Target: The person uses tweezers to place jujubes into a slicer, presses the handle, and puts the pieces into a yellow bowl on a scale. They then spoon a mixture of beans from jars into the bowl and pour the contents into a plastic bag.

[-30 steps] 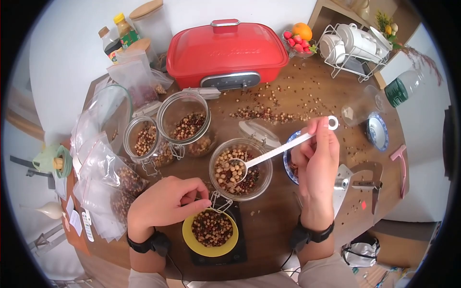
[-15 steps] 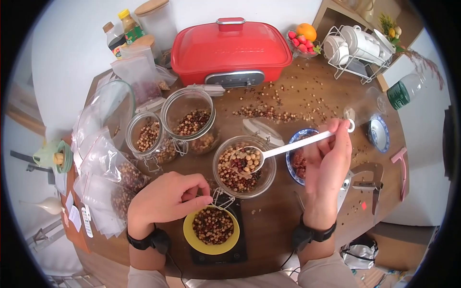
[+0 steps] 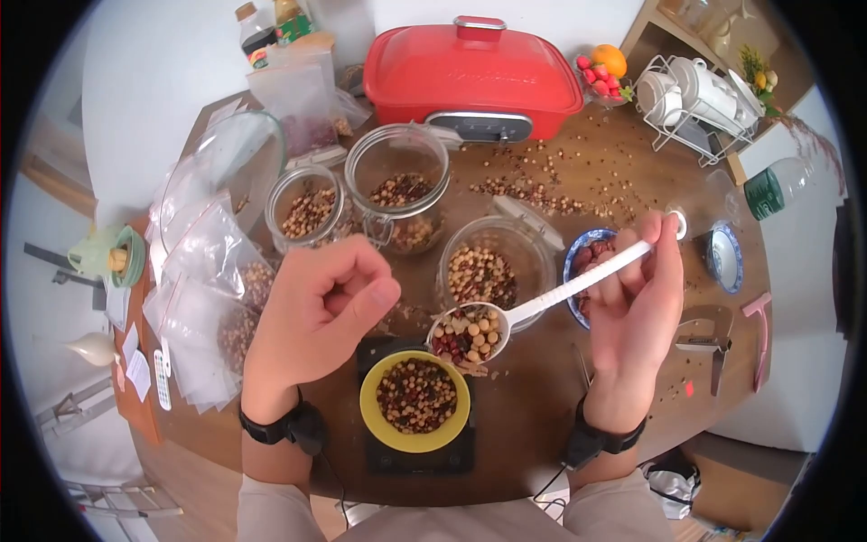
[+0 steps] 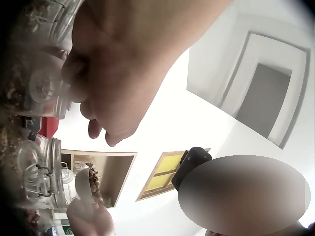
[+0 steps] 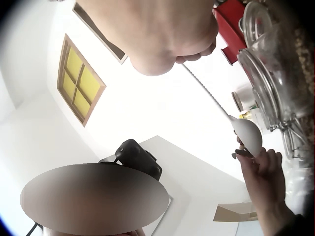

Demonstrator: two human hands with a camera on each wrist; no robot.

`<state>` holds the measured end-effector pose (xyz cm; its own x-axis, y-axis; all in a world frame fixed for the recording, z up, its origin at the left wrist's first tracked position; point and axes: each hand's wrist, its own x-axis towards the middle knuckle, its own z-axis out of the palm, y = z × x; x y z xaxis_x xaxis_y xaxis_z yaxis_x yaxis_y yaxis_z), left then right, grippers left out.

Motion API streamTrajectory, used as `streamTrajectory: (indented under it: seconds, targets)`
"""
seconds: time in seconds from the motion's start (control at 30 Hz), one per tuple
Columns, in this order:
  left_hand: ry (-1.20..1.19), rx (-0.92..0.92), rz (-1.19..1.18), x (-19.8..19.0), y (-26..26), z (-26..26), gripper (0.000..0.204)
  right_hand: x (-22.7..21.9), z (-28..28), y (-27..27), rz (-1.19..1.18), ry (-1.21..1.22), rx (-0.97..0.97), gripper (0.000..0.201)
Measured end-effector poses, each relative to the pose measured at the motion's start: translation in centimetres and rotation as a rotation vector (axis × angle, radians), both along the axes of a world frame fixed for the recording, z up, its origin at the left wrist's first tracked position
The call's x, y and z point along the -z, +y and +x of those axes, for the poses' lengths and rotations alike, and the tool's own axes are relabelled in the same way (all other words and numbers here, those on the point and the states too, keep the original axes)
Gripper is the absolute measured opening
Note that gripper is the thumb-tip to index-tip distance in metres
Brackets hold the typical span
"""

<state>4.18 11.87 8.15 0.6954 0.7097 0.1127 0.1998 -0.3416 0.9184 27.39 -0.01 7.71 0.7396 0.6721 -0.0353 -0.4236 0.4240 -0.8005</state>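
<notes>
My right hand (image 3: 638, 307) pinches the end of a white long-handled spoon (image 3: 578, 282), also seen in the right wrist view. Its bowl, heaped with mixed dried beans (image 3: 468, 336), is above the gap between the open glass jar (image 3: 542, 271) and the yellow bowl (image 3: 371, 415). The yellow bowl, with similar beans in it, stands on a black scale (image 3: 388, 461). Left of the spoon, my left hand (image 3: 316, 316) is raised with loosely curled fingers and holds nothing. More beans lie inside the jar.
Two more open jars (image 3: 397, 172) of beans stand behind, with plastic bags (image 3: 203, 316) at the left. A red cooker (image 3: 474, 81) is at the back, near scattered beans. On the right are a blue-rimmed bowl (image 3: 725, 257), a knife (image 3: 720, 361) and a cup rack (image 3: 695, 117).
The loaded spoon has risen out of the jar and moved toward the yellow bowl. My left hand has lifted away from the jar's wire clasp. The head view has shifted.
</notes>
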Motion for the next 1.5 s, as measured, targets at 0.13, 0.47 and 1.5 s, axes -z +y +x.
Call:
streamTrajectory:
  seconds: [0.13, 0.47, 1.5]
  targets:
    - [-0.104, -0.021, 0.051, -0.3, -0.7, -0.4, 0.026, 0.1, -1.3, -0.4, 0.002, -0.07, -0.133, 0.034]
    - [-0.131, 0.026, 0.153, -2.3, -2.2, -1.7, 0.035, 0.0, -4.6, -1.4, -0.047, -0.492, -0.418, 0.036]
    - [0.216, 0.187, 0.101, -2.8, -2.3, -1.4, 0.017, -1.2, -3.2, -1.7, 0.173, -0.509, 0.372, 0.044]
